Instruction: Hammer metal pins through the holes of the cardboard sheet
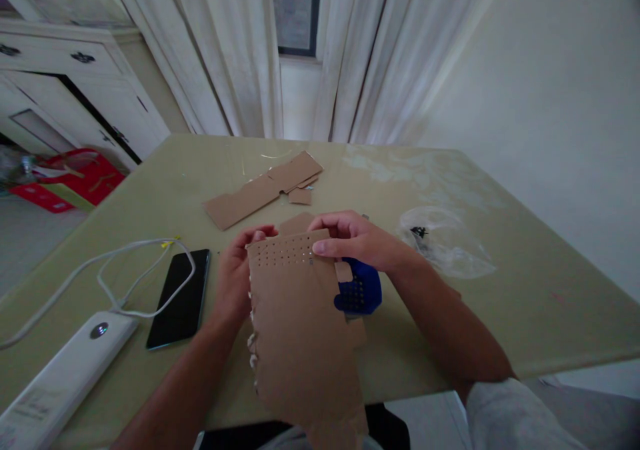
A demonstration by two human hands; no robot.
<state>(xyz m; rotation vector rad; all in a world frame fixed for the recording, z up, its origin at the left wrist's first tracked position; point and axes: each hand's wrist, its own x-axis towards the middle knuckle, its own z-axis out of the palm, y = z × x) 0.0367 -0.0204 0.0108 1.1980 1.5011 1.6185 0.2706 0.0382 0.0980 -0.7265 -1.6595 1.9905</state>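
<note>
Cardboard sheet (305, 317) with punched hole rows held upright over surface (500, 303); left hand (235, 273) and right hand (357, 240) pinch top edge. Blue perforated piece (360, 293) just behind. Inspection step, seemingly; steady grip needed.

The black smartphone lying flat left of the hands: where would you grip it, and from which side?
Probably by its two long edges, coming from above. The black smartphone lies flat on the green table, so only its thin sides offer purchase. A loop of white cable crosses its far end, so grip nearer the close end. The left hand is nearest.
</note>
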